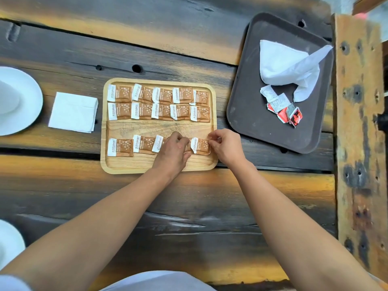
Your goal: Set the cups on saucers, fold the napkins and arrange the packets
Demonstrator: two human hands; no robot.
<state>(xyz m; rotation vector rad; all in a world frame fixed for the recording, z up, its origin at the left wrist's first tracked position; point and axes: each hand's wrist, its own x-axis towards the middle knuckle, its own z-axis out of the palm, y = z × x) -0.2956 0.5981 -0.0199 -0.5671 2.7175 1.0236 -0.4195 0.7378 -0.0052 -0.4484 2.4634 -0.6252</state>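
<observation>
Both hands (225, 145) at packet (201, 146), wooden tray (117, 164) right edge.

The packets (120, 93) are brown with white ends and pale speckles, on a light wooden tray (147, 164). The folded napkin (73, 111) and saucer (25, 97) are white. The second tray (247, 97) is dark brown, holding red-and-white wrappers (287, 114). The table (84, 196) is streaked black and orange.

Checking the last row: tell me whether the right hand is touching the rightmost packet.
Touching. The head view shows the right hand pinching the right edge of the rightmost packet.
</observation>
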